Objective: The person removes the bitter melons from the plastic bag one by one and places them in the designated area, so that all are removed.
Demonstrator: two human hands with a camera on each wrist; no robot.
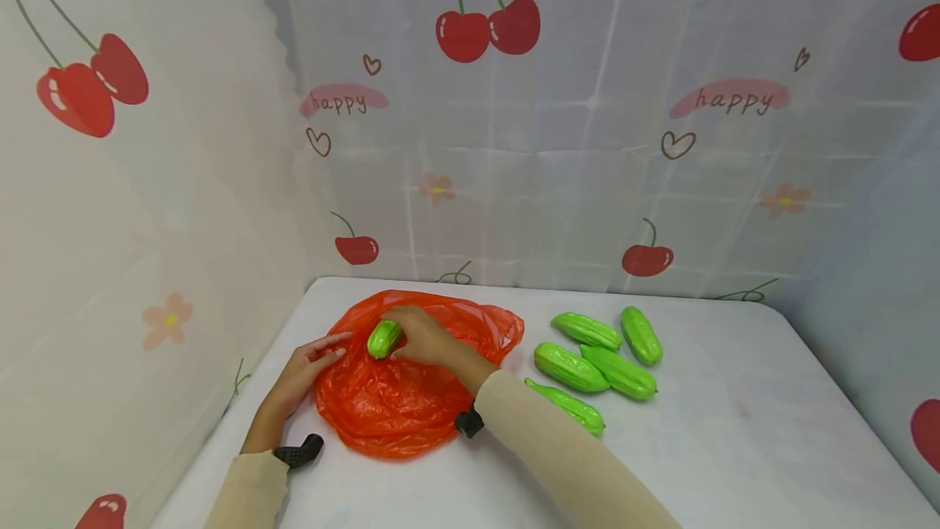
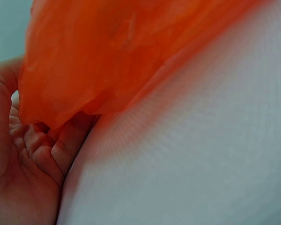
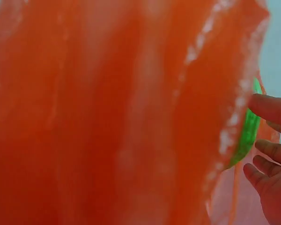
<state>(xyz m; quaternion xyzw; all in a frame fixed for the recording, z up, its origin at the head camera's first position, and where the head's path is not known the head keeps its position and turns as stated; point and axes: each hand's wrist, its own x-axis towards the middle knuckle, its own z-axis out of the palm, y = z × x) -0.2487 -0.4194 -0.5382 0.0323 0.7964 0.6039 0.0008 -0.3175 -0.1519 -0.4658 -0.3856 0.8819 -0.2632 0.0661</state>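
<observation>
A thin red plastic bag (image 1: 392, 411) lies crumpled and spread out on the left part of the table. My right hand (image 1: 426, 340) reaches over it and holds a bright green, ridged bitter melon (image 1: 383, 340) between thumb and fingers. In the right wrist view, bag film covers most of the picture, and part of the bitter melon (image 3: 247, 136) shows beside the fingertips (image 3: 262, 105). At the bag's left edge, my left hand (image 1: 301, 378) holds the film between thumb and fingers. The left wrist view shows the bag (image 2: 98, 61) hiding those fingertips.
Several more bitter melons (image 1: 571, 367) lie grouped on the white table (image 1: 742, 431), to the right of the bag. One is partly hidden by my right sleeve (image 1: 565, 447). A cherry-print curtain (image 1: 514, 162) rises behind the table and along its sides.
</observation>
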